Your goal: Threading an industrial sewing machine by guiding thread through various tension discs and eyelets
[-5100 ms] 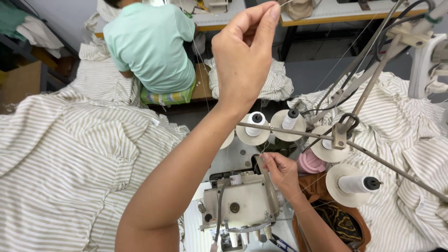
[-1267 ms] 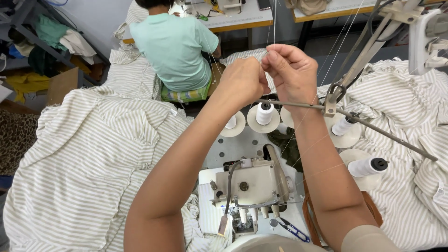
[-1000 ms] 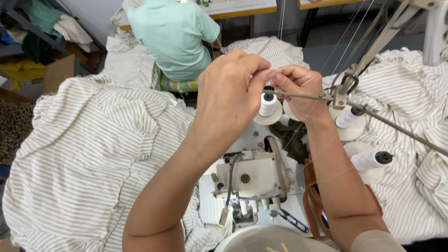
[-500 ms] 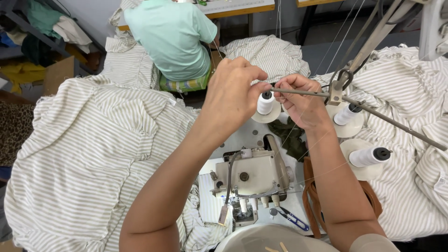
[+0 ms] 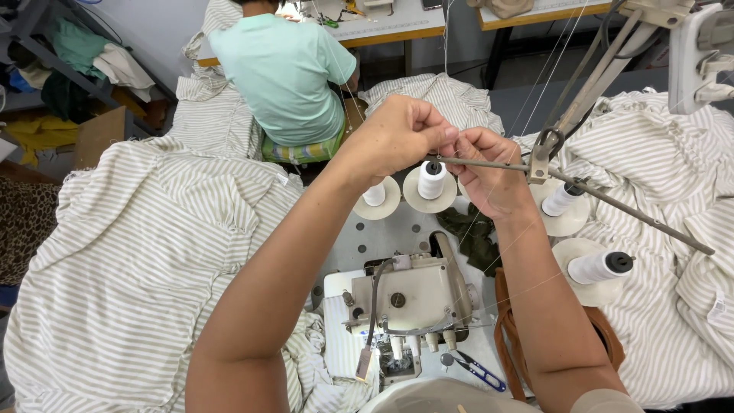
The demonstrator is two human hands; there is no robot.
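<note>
A thin thread [image 5: 446, 46] is pinched between the fingertips of the left hand [image 5: 397, 138] and the right hand [image 5: 489, 172]. The thread is held above the white spool [image 5: 432, 180], beside the metal rod [image 5: 581, 191], behind the sewing machine [image 5: 405, 302].

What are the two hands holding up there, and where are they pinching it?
Both the left hand and the right hand pinch a thin white thread with their fingertips, meeting by the end of the metal thread-guide rod, above the white thread cone.
</note>
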